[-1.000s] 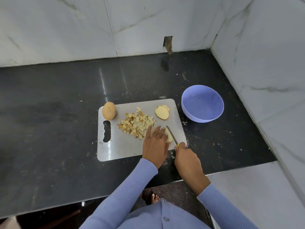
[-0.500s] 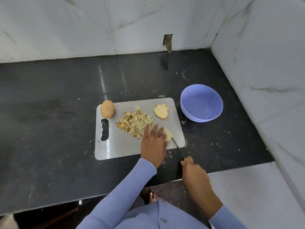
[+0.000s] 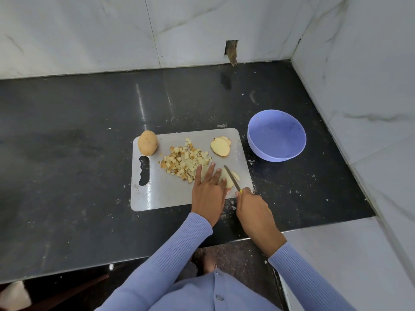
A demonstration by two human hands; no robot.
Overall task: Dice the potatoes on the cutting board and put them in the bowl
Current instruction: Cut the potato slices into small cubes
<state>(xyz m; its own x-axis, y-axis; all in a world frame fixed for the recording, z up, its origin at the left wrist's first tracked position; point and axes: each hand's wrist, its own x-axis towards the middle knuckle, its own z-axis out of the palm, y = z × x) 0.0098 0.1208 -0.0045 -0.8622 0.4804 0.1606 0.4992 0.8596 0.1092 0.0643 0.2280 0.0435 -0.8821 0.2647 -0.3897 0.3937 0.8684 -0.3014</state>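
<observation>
Back from the dark stone bench (image 3: 67,176) edge, the right hand (image 3: 252,209), gripping the small knife (image 3: 232,178), slices beside the grey cutting board's (image 3: 161,194) diced pile (image 3: 184,161); flat left hand (image 3: 207,194) steadies the potato piece (image 3: 226,178); lilac bowl (image 3: 276,135) unfilled.

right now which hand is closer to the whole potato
Left. The left hand presses a potato piece near the middle of the cutting board, nearer the whole potato at its far-left corner. The right hand, holding the knife, is farther right.
</observation>
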